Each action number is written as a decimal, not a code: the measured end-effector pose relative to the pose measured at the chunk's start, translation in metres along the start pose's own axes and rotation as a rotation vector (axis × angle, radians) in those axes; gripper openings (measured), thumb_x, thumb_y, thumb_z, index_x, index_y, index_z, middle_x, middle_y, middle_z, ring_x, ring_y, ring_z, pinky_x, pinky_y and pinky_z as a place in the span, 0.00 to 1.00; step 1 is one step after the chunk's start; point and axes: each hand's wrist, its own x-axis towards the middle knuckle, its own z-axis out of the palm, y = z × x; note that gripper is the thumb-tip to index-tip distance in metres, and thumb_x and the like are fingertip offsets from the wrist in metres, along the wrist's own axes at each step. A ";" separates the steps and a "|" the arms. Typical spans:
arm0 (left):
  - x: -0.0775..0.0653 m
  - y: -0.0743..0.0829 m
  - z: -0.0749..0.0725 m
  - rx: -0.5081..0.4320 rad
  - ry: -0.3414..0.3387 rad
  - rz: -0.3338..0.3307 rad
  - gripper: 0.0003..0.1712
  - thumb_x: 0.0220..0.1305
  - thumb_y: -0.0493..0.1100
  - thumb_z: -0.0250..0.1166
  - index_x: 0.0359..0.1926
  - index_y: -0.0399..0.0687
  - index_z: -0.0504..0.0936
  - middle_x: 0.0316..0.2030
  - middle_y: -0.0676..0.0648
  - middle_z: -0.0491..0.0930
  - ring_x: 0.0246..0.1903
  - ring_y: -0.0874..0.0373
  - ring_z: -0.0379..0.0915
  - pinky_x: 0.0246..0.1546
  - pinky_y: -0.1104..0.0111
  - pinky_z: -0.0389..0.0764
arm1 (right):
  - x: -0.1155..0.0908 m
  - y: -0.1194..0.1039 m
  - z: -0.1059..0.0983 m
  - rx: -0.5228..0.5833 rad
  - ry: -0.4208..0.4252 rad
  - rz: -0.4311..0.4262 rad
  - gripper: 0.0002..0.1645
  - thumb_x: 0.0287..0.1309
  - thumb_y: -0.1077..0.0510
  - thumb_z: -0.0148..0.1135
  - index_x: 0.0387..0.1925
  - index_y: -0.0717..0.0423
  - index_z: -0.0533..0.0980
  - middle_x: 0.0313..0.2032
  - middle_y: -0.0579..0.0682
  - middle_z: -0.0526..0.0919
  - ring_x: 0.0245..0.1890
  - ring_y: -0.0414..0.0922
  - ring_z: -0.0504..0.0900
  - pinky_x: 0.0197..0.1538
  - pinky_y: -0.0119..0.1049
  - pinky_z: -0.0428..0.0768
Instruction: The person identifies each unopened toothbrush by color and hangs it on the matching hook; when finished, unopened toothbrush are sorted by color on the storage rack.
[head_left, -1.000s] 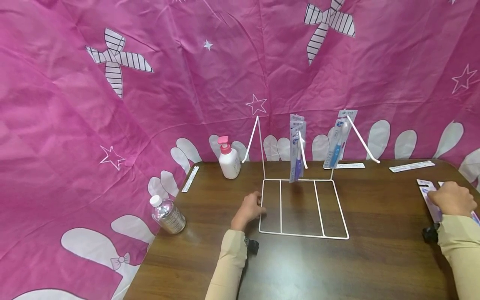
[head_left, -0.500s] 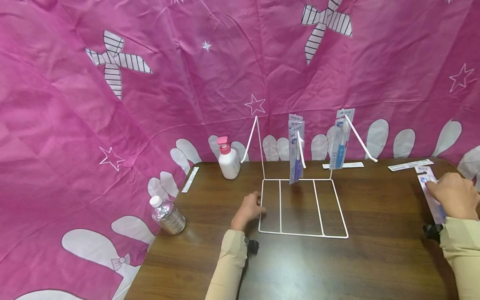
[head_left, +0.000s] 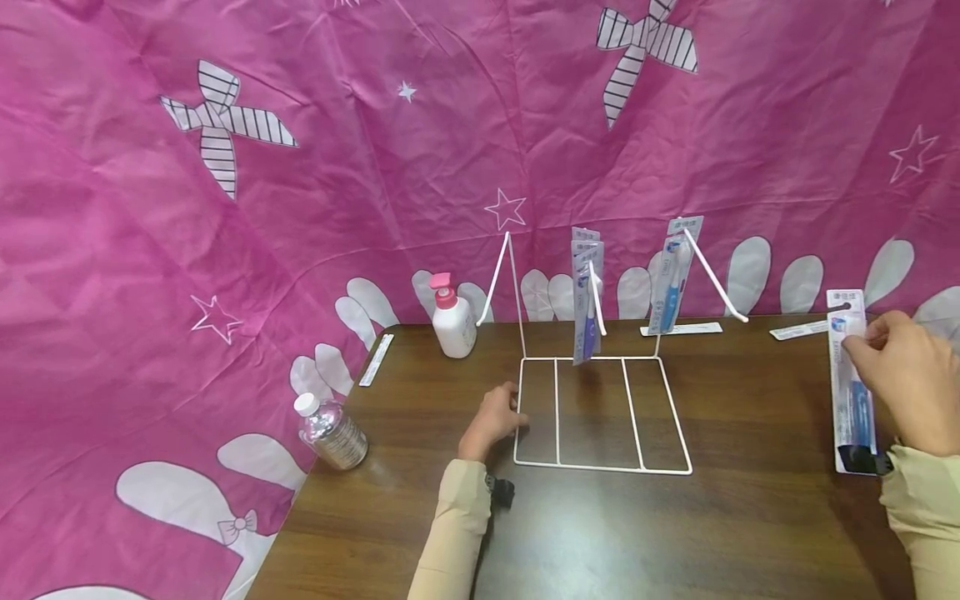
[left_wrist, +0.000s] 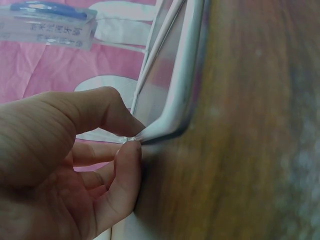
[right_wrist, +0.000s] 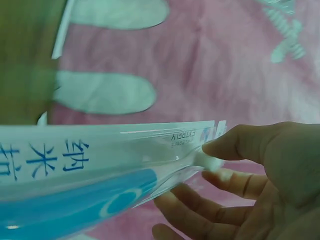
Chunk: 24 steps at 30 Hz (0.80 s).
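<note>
My left hand [head_left: 493, 423] pinches the left side wire of a white wire display rack [head_left: 557, 412]. In the left wrist view, thumb and finger meet on the rack's wire [left_wrist: 181, 75] close to a corner. On the far right, my right hand [head_left: 911, 379] holds a blue toothbrush in a clear blister pack [head_left: 842, 383] by its upper part, raised upright. The right wrist view shows thumb and fingers pinching the toothbrush pack [right_wrist: 105, 165] near the brush head. Purple toothbrush packs [head_left: 581, 308] hang on the rack's middle hook, and a blue toothbrush pack [head_left: 666, 292] on its right hook.
A white pump bottle [head_left: 453, 329] with a pink top stands left of the rack. Nearer is a clear bottle [head_left: 337, 437] with a white cap. White labelled strips [head_left: 375, 360] lie along the table [head_left: 637, 542] edges. A pink curtain [head_left: 420, 167] hangs behind.
My right hand has lifted the toothbrush pack off the table and turned it upright, facing the head camera. The left hand stays on the rack. The hanging blue pack swings slightly.
</note>
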 end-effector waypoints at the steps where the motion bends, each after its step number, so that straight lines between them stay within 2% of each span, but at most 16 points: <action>1: 0.000 0.000 0.000 -0.001 -0.001 -0.001 0.33 0.52 0.28 0.72 0.60 0.29 0.72 0.31 0.45 0.74 0.16 0.59 0.74 0.18 0.68 0.82 | -0.002 -0.005 -0.002 0.010 0.012 -0.001 0.16 0.56 0.55 0.55 0.35 0.67 0.73 0.34 0.74 0.80 0.32 0.74 0.75 0.29 0.56 0.63; 4: -0.001 0.001 0.000 -0.004 -0.001 0.003 0.32 0.53 0.28 0.72 0.60 0.29 0.72 0.31 0.45 0.74 0.16 0.59 0.73 0.18 0.68 0.81 | -0.008 -0.020 -0.007 0.048 0.049 -0.009 0.17 0.58 0.55 0.57 0.38 0.68 0.74 0.40 0.74 0.81 0.37 0.73 0.76 0.31 0.54 0.63; 5: -0.001 0.001 0.000 -0.007 -0.002 0.005 0.32 0.53 0.28 0.72 0.60 0.28 0.72 0.31 0.45 0.74 0.16 0.59 0.73 0.18 0.68 0.81 | -0.011 -0.024 -0.009 0.061 0.062 -0.012 0.17 0.58 0.55 0.57 0.39 0.68 0.75 0.40 0.74 0.81 0.35 0.64 0.79 0.32 0.53 0.63; 6: -0.001 0.001 0.000 -0.009 -0.002 0.008 0.32 0.53 0.28 0.72 0.60 0.28 0.72 0.31 0.45 0.73 0.16 0.59 0.72 0.18 0.68 0.81 | -0.013 -0.028 -0.011 0.080 0.081 -0.015 0.17 0.58 0.55 0.58 0.39 0.68 0.75 0.35 0.66 0.85 0.33 0.53 0.80 0.33 0.50 0.63; 8: -0.002 0.001 0.000 -0.009 0.000 0.014 0.32 0.53 0.27 0.72 0.59 0.28 0.72 0.30 0.45 0.73 0.15 0.59 0.72 0.17 0.68 0.81 | -0.018 -0.035 -0.014 0.116 0.119 -0.021 0.17 0.57 0.55 0.60 0.39 0.68 0.77 0.26 0.42 0.86 0.30 0.32 0.76 0.34 0.45 0.62; 10: -0.002 0.001 0.000 -0.009 -0.001 0.020 0.32 0.52 0.27 0.72 0.59 0.28 0.72 0.30 0.45 0.73 0.15 0.59 0.72 0.17 0.68 0.81 | -0.023 -0.042 -0.015 0.157 0.164 -0.034 0.16 0.55 0.56 0.62 0.38 0.67 0.78 0.22 0.17 0.76 0.28 0.16 0.64 0.34 0.40 0.60; 11: -0.002 0.001 -0.001 -0.008 -0.001 0.020 0.32 0.53 0.27 0.72 0.59 0.28 0.72 0.30 0.45 0.73 0.16 0.59 0.72 0.17 0.68 0.81 | -0.025 -0.045 -0.016 0.183 0.187 -0.041 0.15 0.54 0.57 0.63 0.37 0.67 0.78 0.22 0.08 0.68 0.28 0.11 0.58 0.34 0.37 0.59; 12: -0.002 0.001 -0.001 -0.008 -0.001 0.021 0.32 0.53 0.27 0.72 0.59 0.28 0.72 0.30 0.45 0.73 0.16 0.59 0.73 0.17 0.68 0.81 | -0.028 -0.049 -0.016 0.208 0.204 -0.046 0.14 0.54 0.58 0.64 0.37 0.67 0.78 0.24 0.03 0.61 0.28 0.10 0.59 0.34 0.35 0.59; 15: -0.002 0.002 -0.001 -0.007 -0.004 0.017 0.32 0.53 0.28 0.72 0.60 0.28 0.72 0.31 0.44 0.73 0.17 0.58 0.73 0.18 0.68 0.82 | -0.036 -0.060 -0.018 0.260 0.232 -0.052 0.13 0.53 0.61 0.67 0.38 0.68 0.78 0.25 0.02 0.62 0.28 0.09 0.62 0.36 0.25 0.60; 18: -0.002 0.002 -0.001 -0.006 -0.008 0.008 0.32 0.53 0.28 0.72 0.60 0.29 0.72 0.31 0.44 0.73 0.18 0.58 0.74 0.19 0.68 0.82 | -0.044 -0.072 -0.022 0.315 0.255 -0.061 0.13 0.51 0.65 0.70 0.38 0.69 0.79 0.26 0.06 0.66 0.28 0.10 0.67 0.38 0.09 0.60; 21: -0.001 0.001 0.000 0.003 -0.012 -0.002 0.32 0.54 0.28 0.72 0.60 0.29 0.72 0.33 0.44 0.73 0.20 0.57 0.74 0.20 0.68 0.83 | -0.052 -0.085 -0.027 0.376 0.289 -0.101 0.13 0.49 0.68 0.72 0.37 0.69 0.79 0.28 0.11 0.71 0.30 0.13 0.71 0.36 0.07 0.67; 24: 0.000 0.001 0.000 0.013 -0.014 -0.007 0.32 0.54 0.28 0.72 0.60 0.29 0.72 0.33 0.44 0.74 0.20 0.57 0.75 0.21 0.67 0.82 | -0.060 -0.099 -0.032 0.437 0.316 -0.176 0.13 0.46 0.71 0.72 0.36 0.70 0.78 0.30 0.16 0.74 0.31 0.15 0.75 0.37 0.08 0.70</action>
